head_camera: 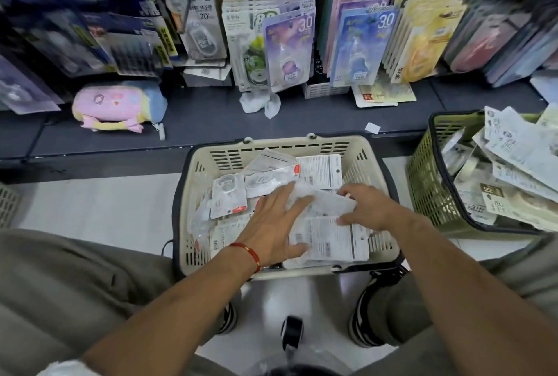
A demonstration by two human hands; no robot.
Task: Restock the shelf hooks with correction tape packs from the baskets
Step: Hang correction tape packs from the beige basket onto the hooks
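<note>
A cream basket [277, 146] on the floor between my knees holds several white correction tape packs [320, 170]. My left hand [274, 218], with a red string on the wrist, lies flat with spread fingers on the packs in the basket. My right hand [367, 206] has its fingers curled round a crinkled clear-and-white pack [317, 203] at the basket's middle. Above, rows of correction tape packs [290, 46] hang on the shelf hooks, purple, blue and yellow cards among them.
A green basket [428, 176] heaped with more packs stands at the right. A pink and blue plush pouch [117, 107] and crumpled wrapping [259, 104] lie on the dark shelf base [211, 122]. A white crate edge [9, 203] shows at far left.
</note>
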